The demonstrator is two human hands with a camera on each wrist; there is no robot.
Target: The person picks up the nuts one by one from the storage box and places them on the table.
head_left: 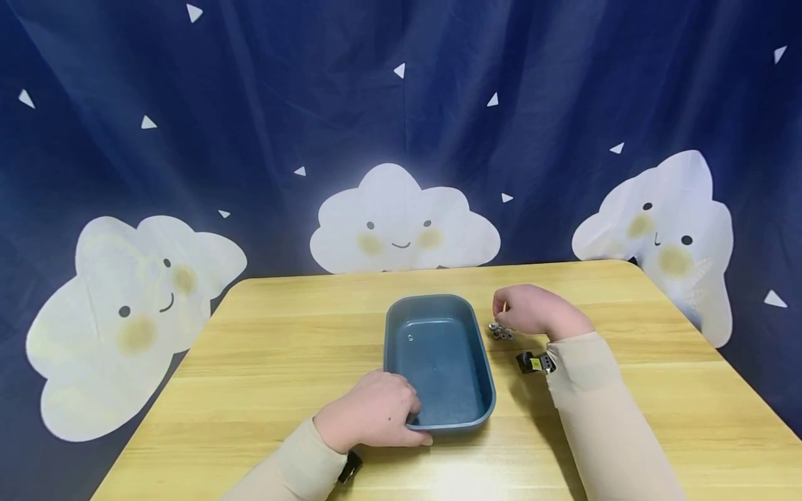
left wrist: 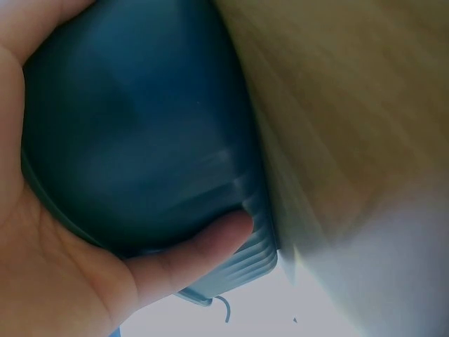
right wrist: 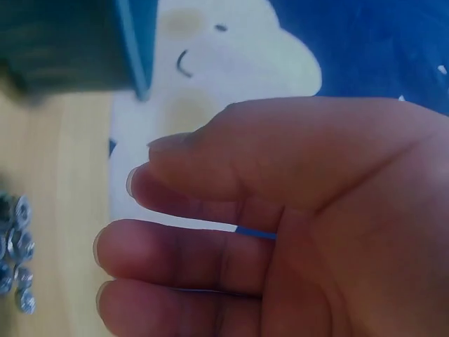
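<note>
A blue-green plastic box [head_left: 438,376] stands on the table. My left hand [head_left: 376,410] grips its near left corner, the fingers over the rim and the thumb [left wrist: 200,246] along the outer wall. One small metal ring [head_left: 410,337] lies on the box floor. To the right of the box is a little pile of shiny metal nuts [head_left: 501,332]. My right hand [head_left: 535,309] is just above that pile, its fingers bent downward. In the right wrist view the thumb tip [right wrist: 168,158] meets the index finger; I cannot tell whether something small is between them. The nuts [right wrist: 21,246] show beside the fingertips.
The wooden table [head_left: 282,334] has rounded far corners. Behind it hangs a dark blue curtain [head_left: 351,83] with smiling white clouds. A black wrist-camera mount [head_left: 532,362] hangs below the right sleeve, close over the table; another [head_left: 351,466] is under the left wrist.
</note>
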